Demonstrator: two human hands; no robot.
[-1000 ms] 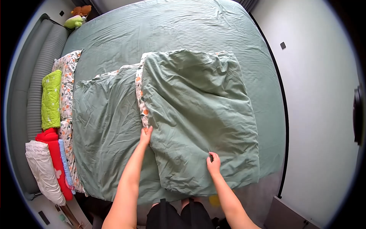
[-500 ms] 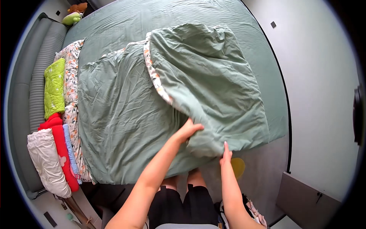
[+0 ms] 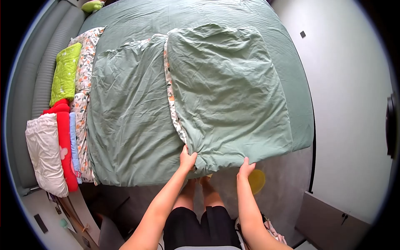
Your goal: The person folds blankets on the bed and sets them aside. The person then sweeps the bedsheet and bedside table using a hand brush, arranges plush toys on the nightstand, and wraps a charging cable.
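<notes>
A green quilt (image 3: 229, 91) lies folded over on the bed, its near edge at the bed's front side. Along the fold's left border runs a white strip with an orange floral print (image 3: 171, 96). My left hand (image 3: 187, 159) is closed on the quilt's near left corner, where the cloth bunches up. Farther right, my right hand (image 3: 246, 167) grips the near edge, thumb on top and the other fingers hidden beneath. Between the two hands the edge is slightly wrinkled.
Floral pillows (image 3: 86, 62) line the headboard (image 3: 46, 79). Against them rest a lime green folded quilt (image 3: 66, 75), a red one (image 3: 64, 146) and a white bundle (image 3: 46, 154). A yellow round object (image 3: 256, 181) is on the floor, and a grey cabinet (image 3: 329, 221) stands lower right.
My left hand has moved left and toward me with the quilt's corner, straightening the patterned border. The right hand stays on the near edge, and the cloth lies flatter.
</notes>
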